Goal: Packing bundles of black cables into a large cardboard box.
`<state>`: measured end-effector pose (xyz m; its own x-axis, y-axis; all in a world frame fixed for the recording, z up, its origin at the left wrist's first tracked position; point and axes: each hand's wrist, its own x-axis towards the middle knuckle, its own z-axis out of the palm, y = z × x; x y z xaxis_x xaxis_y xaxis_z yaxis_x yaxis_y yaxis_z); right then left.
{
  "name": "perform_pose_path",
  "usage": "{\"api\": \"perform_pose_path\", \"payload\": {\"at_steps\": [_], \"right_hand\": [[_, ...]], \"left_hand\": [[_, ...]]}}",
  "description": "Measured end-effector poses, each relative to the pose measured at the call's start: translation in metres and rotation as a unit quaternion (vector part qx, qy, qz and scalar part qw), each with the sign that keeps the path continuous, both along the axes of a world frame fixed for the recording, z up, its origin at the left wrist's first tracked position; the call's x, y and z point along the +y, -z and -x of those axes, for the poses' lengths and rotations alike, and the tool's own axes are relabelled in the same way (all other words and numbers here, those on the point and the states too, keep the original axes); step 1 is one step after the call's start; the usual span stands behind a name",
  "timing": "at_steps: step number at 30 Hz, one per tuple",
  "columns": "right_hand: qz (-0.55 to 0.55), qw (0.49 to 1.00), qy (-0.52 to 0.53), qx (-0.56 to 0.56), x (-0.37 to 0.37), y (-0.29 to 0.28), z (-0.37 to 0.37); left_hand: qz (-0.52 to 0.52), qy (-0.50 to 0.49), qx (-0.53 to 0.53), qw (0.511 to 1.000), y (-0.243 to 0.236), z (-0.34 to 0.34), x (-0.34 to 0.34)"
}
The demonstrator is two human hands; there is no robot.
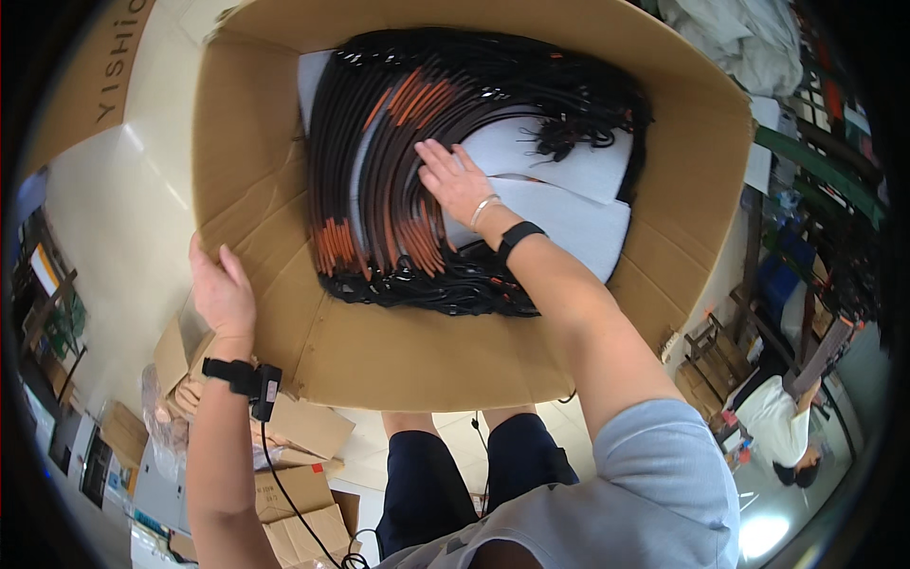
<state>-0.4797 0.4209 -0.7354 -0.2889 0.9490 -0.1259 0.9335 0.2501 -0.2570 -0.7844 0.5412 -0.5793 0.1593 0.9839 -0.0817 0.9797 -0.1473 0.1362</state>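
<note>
Right hand [455,180] flat on ribbed black-orange cable bundle [379,190].

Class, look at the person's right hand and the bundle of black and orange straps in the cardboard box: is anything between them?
Nothing visible. The right hand lies flat on the straps inside the open cardboard box; the white sheets lie beside it.

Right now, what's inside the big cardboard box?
The box holds a curved stack of black and orange straps and white sheets. The right hand presses on them. The bottom is covered.
</note>
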Motion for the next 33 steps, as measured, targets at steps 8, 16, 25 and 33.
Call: {"api": "perform_pose_path", "payload": {"at_steps": [8,16,25,33], "right_hand": [[0.002,1.0,0.015,-0.026,0.008,-0.004,0.002],[-0.006,0.999,0.004,-0.052,0.014,-0.006,0.003],[-0.019,0.998,-0.019,-0.049,0.02,-0.014,0.0],[-0.002,0.998,-0.023,-0.054,0.022,-0.011,0.001]], "left_hand": [[-0.002,0.001,0.007,1.0,-0.004,-0.005,0.001],[-0.03,0.031,0.001,0.999,-0.003,-0.003,0.0],[-0.039,0.027,0.014,0.999,-0.001,-0.003,-0.001],[-0.029,0.029,0.007,0.999,-0.004,-0.005,0.0]]}}
